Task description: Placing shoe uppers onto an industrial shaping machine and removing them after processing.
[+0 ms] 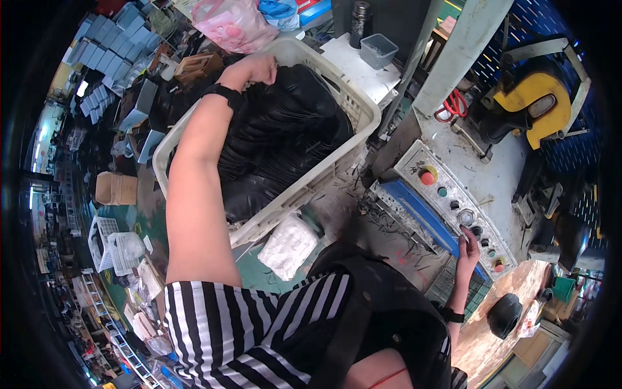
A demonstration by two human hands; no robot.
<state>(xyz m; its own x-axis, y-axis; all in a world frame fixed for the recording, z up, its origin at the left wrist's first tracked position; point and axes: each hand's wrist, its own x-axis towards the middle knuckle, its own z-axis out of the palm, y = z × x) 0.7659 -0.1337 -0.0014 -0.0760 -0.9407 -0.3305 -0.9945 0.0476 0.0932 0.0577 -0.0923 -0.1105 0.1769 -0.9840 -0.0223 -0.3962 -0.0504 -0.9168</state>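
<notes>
Striped black-and-white sleeve [214, 330] and dark garment [405, 311] lie nearest. Glossy black curved pieces [285, 126] sit closely stacked inside a pale plastic crate [304, 194]. Over the crate's far corner, the left grip [259, 68] rests with bent fingers at the top of these pieces, the stack spreading below and to its right; I cannot tell whether it has hold of one. Just beside the crate's near side is a white bundle [288, 246]. To the right of the crate, well apart from the pieces, the right grip [468, 245] is loosely curled at a control panel [447, 198] with coloured buttons; whether it touches a knob is unclear. Beyond the crate's far side are a pink plastic bag [233, 26], a dark flask [361, 24] and a clear container [379, 52]. Farther right of the crate stands a yellow-and-black machine [541, 104].
</notes>
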